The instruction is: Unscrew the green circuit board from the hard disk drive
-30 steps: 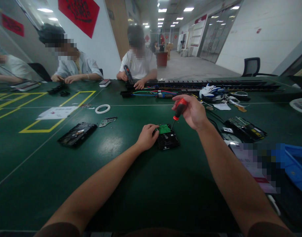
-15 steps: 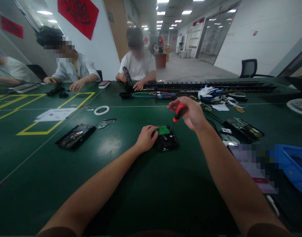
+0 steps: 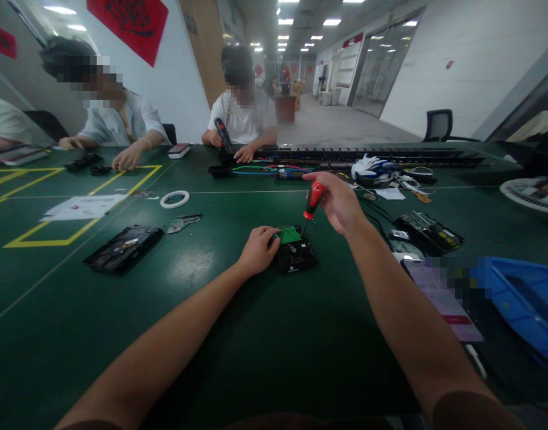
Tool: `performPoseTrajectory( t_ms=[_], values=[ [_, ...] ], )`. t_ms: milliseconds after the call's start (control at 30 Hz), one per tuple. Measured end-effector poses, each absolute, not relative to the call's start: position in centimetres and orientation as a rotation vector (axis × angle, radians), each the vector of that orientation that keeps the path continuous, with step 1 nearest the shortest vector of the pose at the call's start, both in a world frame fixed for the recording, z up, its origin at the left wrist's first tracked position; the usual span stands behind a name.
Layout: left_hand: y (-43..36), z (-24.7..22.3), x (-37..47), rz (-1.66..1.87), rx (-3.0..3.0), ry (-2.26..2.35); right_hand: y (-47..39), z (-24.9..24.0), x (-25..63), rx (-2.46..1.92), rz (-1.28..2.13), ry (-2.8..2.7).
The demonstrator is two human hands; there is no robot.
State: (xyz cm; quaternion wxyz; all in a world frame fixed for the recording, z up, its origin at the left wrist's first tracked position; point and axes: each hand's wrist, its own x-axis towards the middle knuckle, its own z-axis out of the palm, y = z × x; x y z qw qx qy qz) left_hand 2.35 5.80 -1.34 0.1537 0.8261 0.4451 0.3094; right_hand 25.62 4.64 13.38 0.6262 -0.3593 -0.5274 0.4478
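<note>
A black hard drive (image 3: 296, 258) lies on the green table, its green circuit board (image 3: 290, 235) facing up along the far part. My left hand (image 3: 259, 251) grips the drive's left side, fingers curled over the edge and onto the board. In my right hand (image 3: 339, 202) is a screwdriver (image 3: 315, 199) with a red and black handle, held by the top of the handle between thumb and fingers. The screwdriver stands nearly upright, tilted a little, its shaft reaching down to the board's right end. Whether the tip sits in a screw is too small to tell.
Left of the drive lie another opened black drive case (image 3: 125, 248), a loose circuit board (image 3: 184, 223) and a white tape roll (image 3: 174, 199). On the right are a black device (image 3: 429, 232), a phone-like screen (image 3: 441, 298) and a blue bin (image 3: 531, 298). Co-workers sit across the table.
The screwdriver has become more upright, and my right fingers have shifted on its handle. My left hand stays on the drive. The whole view has shifted slightly.
</note>
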Motion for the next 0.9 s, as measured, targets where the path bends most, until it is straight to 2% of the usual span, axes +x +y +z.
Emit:
performPoseTrajectory(
  t_ms=[167, 367, 733, 900],
  values=[
    [5.85, -1.4, 2.44, 0.917, 2.375, 1.27, 5.04, 13.08, 25.68, -0.817, 1.003, -1.196],
    [5.81, -1.3, 2.49, 0.909, 2.376, 1.269, 4.58, 13.32, 25.55, -0.723, 1.162, -1.174],
    [5.91, -1.55, 2.4, 0.921, 2.39, 1.264, 4.58, 13.57, 25.64, -0.816, 0.996, -1.218],
    [5.65, -1.15, 2.5, 0.919, 2.375, 1.281, 4.6, 13.44, 25.62, -0.753, 1.065, -1.214]
  ],
)
